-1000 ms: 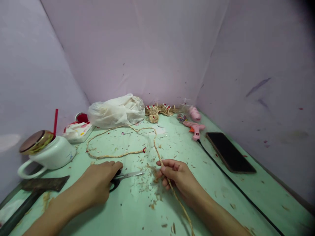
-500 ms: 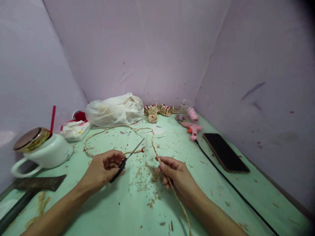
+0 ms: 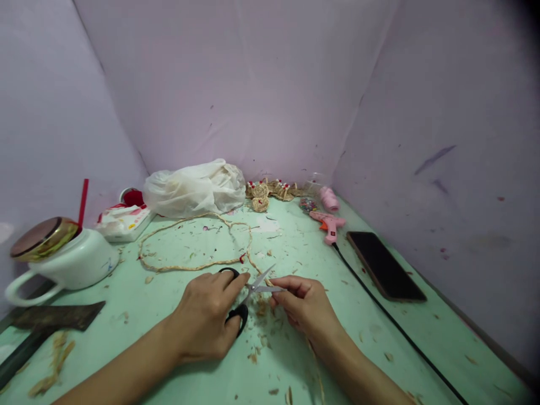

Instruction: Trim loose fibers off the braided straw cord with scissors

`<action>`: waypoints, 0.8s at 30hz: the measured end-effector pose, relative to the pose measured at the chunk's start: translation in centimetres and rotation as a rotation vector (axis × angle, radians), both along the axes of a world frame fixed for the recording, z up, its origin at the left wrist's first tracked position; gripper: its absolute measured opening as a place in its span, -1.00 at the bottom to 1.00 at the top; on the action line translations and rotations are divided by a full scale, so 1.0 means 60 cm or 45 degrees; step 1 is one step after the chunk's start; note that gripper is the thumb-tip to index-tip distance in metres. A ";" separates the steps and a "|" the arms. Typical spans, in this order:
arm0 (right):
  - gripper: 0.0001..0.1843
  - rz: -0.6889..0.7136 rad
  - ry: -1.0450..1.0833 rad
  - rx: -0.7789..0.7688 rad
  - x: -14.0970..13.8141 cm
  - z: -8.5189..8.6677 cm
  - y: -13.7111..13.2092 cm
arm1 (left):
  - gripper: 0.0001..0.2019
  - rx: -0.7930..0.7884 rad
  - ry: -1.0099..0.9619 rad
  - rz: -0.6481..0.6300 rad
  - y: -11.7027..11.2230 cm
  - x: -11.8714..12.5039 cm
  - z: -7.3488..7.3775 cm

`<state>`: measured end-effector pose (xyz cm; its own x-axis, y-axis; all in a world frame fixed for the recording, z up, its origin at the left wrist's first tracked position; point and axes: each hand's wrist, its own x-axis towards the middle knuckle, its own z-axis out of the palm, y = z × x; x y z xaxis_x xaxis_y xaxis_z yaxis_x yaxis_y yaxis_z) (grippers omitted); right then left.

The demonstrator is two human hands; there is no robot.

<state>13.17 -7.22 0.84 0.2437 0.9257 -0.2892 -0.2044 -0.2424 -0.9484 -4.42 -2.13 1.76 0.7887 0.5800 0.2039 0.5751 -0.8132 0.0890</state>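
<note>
My left hand [image 3: 215, 309] grips black-handled scissors [image 3: 253, 288], with fingers in the loops. The blades are spread apart and reach toward my right hand [image 3: 299, 301]. Between thumb and fingers, my right hand pinches a twisted straw-coloured cord [image 3: 189, 266] close to the blades. From there the cord runs back over the table in a wide loop, its end tied with a bit of red near the scissors. Its other part trails below my right hand toward the front edge. Whether the blades touch the cord I cannot tell.
Left: a white mug [image 3: 76, 264], a hammer-like tool [image 3: 54, 320] and a tissue box [image 3: 126, 225]. A white plastic bag [image 3: 196, 190] and woven straw ornaments [image 3: 260, 197] lie at the back. Right: a pink glue gun [image 3: 331, 222] with black cable and a phone [image 3: 386, 265]. Straw scraps litter the green table [image 3: 177, 388].
My left hand has moved right and opened the scissors, bringing the blades up to the cord at my right hand. The right hand still pinches the cord.
</note>
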 end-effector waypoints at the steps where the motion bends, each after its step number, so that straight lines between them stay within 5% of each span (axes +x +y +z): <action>1: -0.82 -0.007 -0.010 0.004 0.000 0.001 -0.001 | -0.48 0.025 0.014 0.007 0.000 -0.002 0.000; 14: -0.83 0.198 -0.150 0.141 0.004 0.007 -0.006 | -0.46 -0.033 0.114 -0.083 0.008 -0.010 -0.004; 24: -0.88 0.237 -0.161 0.197 0.005 0.005 -0.009 | -0.44 -0.294 0.009 -0.086 0.007 -0.008 -0.002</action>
